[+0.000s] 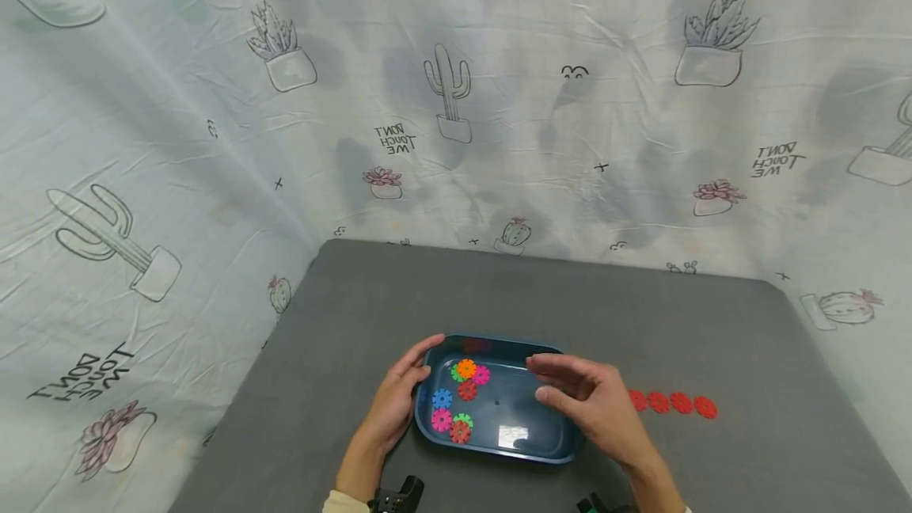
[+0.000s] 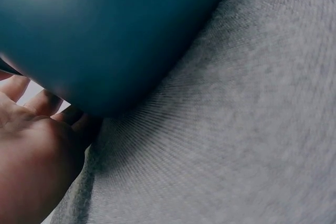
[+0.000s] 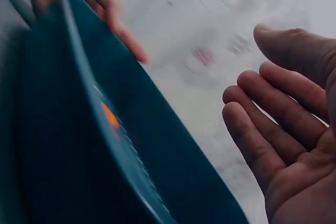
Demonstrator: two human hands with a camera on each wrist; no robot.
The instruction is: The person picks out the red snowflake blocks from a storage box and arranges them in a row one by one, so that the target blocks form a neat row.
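A dark blue tray [image 1: 523, 398] sits at the front middle of the table. My left hand [image 1: 392, 406] grips its left end, thumb at the rim and fingers along the outer wall. Inside the tray, on its left side, lie several notched plastic discs: an orange disc [image 1: 466, 369], a blue disc [image 1: 442, 398], a pink disc [image 1: 441, 419] and a red disc [image 1: 460, 432] among them. Above the tray's right end hovers my right hand [image 1: 598, 402], thumb apart from the loosely bent fingers. Its palm holds nothing in the right wrist view.
To the right of the tray, several red discs [image 1: 682, 403] form a row on the grey tabletop [image 1: 570, 299]. Behind and to the left hangs a pale cloth [image 1: 499, 101] printed with potted cacti. Dark devices [image 1: 399, 495] are worn at the wrists.
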